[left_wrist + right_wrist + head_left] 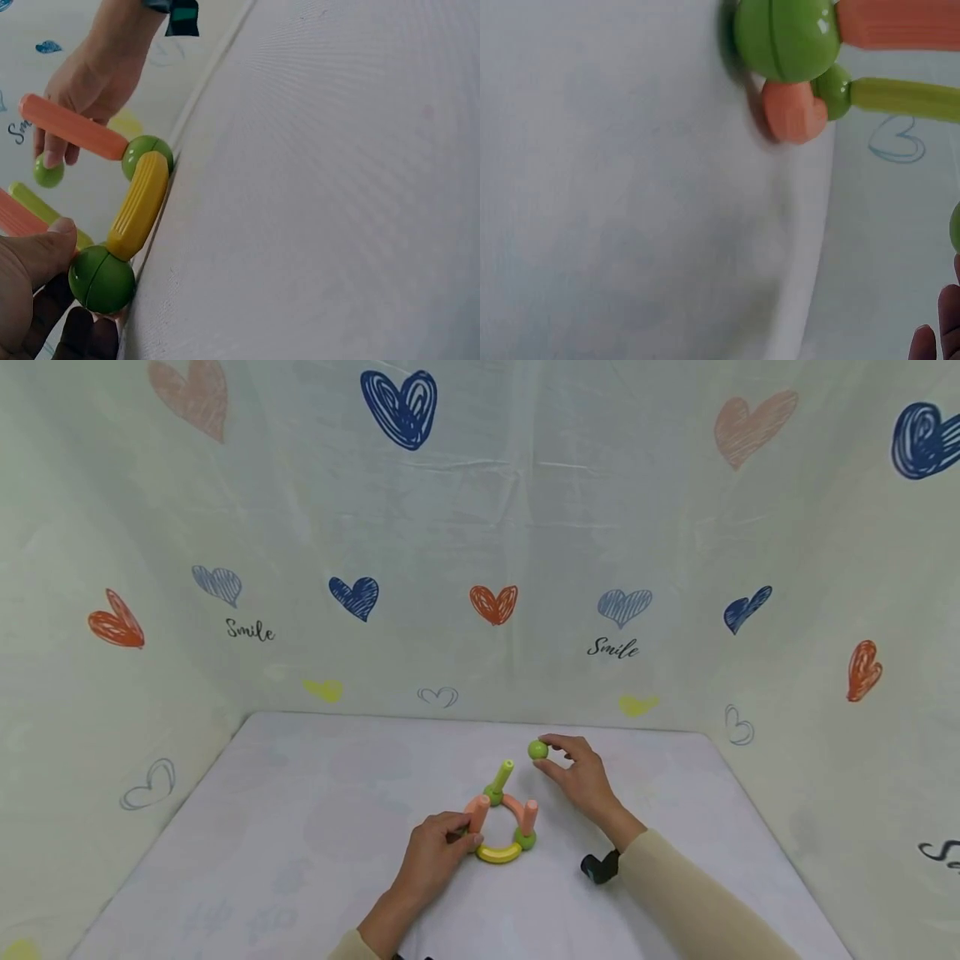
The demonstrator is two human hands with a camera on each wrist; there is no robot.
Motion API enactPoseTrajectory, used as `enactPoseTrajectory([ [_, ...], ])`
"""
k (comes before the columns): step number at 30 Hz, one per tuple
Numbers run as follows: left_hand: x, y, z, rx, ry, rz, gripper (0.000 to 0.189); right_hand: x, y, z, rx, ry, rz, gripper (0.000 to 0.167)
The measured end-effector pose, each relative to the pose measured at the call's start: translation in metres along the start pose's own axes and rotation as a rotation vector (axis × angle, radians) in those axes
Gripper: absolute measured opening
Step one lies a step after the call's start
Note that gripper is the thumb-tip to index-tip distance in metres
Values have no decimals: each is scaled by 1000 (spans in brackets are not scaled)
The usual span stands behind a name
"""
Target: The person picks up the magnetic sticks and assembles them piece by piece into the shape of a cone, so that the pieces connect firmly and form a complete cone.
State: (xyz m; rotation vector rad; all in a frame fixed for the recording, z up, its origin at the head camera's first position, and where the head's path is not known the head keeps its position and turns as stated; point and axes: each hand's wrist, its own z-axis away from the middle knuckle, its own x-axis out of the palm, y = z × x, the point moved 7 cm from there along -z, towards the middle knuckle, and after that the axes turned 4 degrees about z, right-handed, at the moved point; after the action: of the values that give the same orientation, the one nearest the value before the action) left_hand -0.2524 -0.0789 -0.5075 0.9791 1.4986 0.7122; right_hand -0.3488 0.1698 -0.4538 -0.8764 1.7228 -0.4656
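Note:
A ring of toy building pieces stands on the table, with green balls [525,839] joining a yellow curved rod [499,854] and orange curved rods [513,807]. Orange straight rods [530,817] and a yellow-green rod [502,775] rise from the balls. At the ring's left side my left hand [435,852] grips the structure near the foot of an orange rod [478,812]; its fingers partly hide the ball there. Beyond the ring and to its right, my right hand [587,781] pinches a loose green ball [537,750] between thumb and fingers, above the table and apart from the rods.
The white table [337,793] reaches back to a pale cloth [420,527] printed with hearts and "Smile", which also hangs at both sides. A black device [600,867] is at the right wrist.

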Motion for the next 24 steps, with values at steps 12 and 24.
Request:
enactPoseTrajectory([
  [12,-2,2,-2,-8,6,-32,34,-1,-42,7,-24,-30,-147,39],
  [24,-1,1,-2,7,-5,-30,35,14,-48,13,0,-104,-127,40],
])
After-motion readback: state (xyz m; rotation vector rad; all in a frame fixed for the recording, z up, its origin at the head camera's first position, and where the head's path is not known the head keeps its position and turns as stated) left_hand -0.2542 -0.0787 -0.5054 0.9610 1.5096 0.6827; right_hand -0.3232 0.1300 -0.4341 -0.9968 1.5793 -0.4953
